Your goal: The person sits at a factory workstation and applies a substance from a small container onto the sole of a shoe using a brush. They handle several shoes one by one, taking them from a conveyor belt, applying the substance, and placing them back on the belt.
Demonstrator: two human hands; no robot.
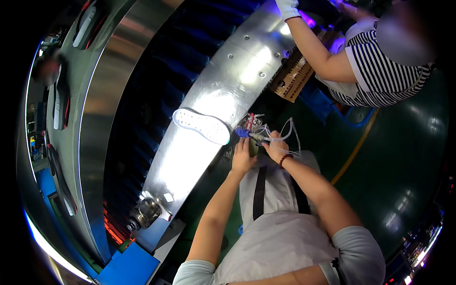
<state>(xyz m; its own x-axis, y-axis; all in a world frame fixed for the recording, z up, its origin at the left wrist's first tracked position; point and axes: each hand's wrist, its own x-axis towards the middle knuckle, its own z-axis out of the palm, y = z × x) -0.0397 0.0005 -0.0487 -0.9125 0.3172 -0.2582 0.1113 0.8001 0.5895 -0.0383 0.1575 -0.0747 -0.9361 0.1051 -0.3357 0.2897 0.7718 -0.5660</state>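
Observation:
A white shoe sole with small dots along its face lies on the shiny metal worktop, just left of my hands. My left hand is at the table's edge, its fingers and thumb closed about a small olive-green piece whose kind I cannot make out. Close by on the right, my right hand is closed at a small dark piece, partly hidden by the fingers. Just beyond both hands is a blue-purple wound bundle, with loose white cords and tubing looping to the right.
The metal worktop runs diagonally, beside a dark conveyor bed. A metal device and blue box stand at the near left. Shoe soles line a far-left belt. A co-worker in stripes works near a cardboard box.

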